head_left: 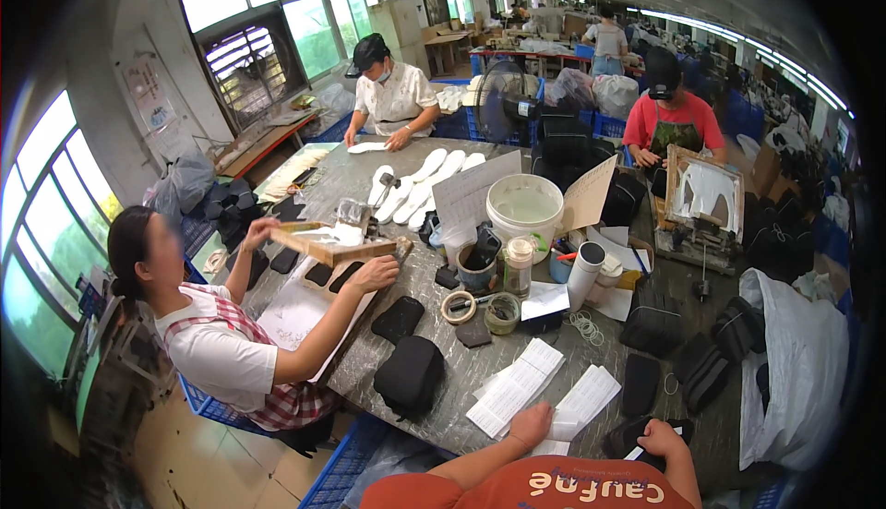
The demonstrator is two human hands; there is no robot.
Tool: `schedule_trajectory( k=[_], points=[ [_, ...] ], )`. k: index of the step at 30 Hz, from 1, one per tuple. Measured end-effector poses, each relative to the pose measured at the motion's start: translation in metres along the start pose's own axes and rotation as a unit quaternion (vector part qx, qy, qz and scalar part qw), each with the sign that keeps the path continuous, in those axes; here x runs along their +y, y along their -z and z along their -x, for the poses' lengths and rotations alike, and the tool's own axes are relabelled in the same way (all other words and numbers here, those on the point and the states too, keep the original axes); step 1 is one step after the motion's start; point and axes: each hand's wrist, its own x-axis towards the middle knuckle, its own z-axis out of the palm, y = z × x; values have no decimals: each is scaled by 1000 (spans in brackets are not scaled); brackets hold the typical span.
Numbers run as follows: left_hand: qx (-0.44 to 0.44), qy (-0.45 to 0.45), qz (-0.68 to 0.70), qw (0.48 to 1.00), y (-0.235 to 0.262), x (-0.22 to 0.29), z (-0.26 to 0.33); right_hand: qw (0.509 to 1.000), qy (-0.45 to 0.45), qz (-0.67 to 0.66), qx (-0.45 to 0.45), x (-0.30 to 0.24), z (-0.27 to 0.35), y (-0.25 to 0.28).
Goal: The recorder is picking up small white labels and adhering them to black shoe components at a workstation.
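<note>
My left hand (532, 424) rests at the near edge of the table among printed paper slips (517, 383), with its fingers curled. Another sheaf of printed slips (587, 402) lies just to its right. What sits under those fingers is hidden. Farther right, my right hand (661, 439) is closed beside a black padded piece (626, 437). A thin white strip shows by that hand, but its grip is too small to make out.
A white bucket (524, 206), jars, a tape roll (458, 307) and a white cup (586, 273) crowd the table's middle. Black stacks (650, 323) and a white sack (796, 371) stand right. At left, a co-worker lifts a wooden frame (334, 249). Two more co-workers work at the far side.
</note>
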Motion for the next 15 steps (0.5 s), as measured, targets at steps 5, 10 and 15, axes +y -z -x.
schedule_trajectory(
  k=[5,10,15],
  points=[
    [58,-35,10,998,-12,-7,0,1000,-4,5,4,-1,4,1],
    [40,-20,1,999,-4,-2,0,1000,-20,-22,6,-3,4,2],
    [40,-21,5,999,-4,-6,-1,1000,-16,-13,4,-10,5,4]
  ],
)
